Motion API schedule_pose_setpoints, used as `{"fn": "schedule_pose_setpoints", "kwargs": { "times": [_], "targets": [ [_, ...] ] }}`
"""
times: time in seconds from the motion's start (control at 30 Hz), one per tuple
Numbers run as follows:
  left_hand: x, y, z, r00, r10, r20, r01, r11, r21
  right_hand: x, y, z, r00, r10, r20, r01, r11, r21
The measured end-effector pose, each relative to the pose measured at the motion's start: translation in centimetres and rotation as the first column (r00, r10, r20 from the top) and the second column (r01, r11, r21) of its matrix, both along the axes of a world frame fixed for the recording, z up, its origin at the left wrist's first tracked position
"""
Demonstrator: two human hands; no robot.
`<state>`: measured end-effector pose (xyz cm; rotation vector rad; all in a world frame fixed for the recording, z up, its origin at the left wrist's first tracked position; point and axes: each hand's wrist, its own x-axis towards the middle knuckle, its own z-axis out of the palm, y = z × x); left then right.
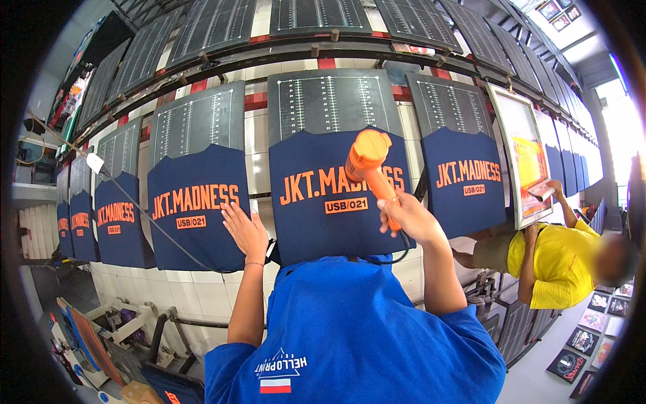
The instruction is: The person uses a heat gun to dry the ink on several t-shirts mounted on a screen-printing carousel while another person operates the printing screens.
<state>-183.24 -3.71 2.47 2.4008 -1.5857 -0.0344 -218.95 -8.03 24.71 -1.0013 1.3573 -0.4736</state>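
My right hand (414, 217) is wrapped round the handle of an orange hair dryer (370, 149), held over a navy shirt piece (286, 232) with orange lettering. The dryer covers part of that print, and its dark cord trails down near my right wrist. Fingers stretched out, my left hand (243, 232) is at the right edge of the neighbouring navy shirt piece (168, 242), which bears the same orange print. Whether the palm presses on the fabric I cannot tell. Each shirt piece is laid on a dark printing board (286, 91) marked with white scales.
Another printed navy shirt piece (464, 209) lies on the board to the right. Beyond it, a co-worker in a yellow shirt (562, 252) holds a framed printing screen (501, 135). A thin cable (138, 205) with a white tag crosses the left side. More boards line the far row.
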Motion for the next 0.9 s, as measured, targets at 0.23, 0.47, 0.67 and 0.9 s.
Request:
{"fn": "schedule_pose_setpoints", "kwargs": {
  "times": [0.23, 0.47, 0.67, 0.9],
  "targets": [
    [-0.5, -0.2, 0.6, 0.999, 0.01, -0.031, -0.01, 1.0, -0.014, -2.2, 1.9, -0.4, 1.0, 0.021, -0.007, -0.021, 1.0, 0.014],
    [-2.3, 0.7, 0.2, 0.999, -0.042, -0.007, 0.042, 0.999, -0.007, -1.6, -2.4, -0.8, 1.0, -0.015, 0.023, 0.017, 0.997, -0.07],
    [-9.0, 3.9, 1.3, 0.961, -0.207, -0.181, 0.221, 0.973, 0.061, -3.6, -1.1, -0.1, 0.998, 0.067, 0.003, -0.067, 0.998, 0.021],
    [-10.3, 1.7, 1.4, 0.965, -0.251, -0.081, 0.254, 0.967, 0.027, -5.5, -0.2, 1.1, 0.995, 0.1, -0.016, -0.099, 0.993, 0.065]
  ]
}}
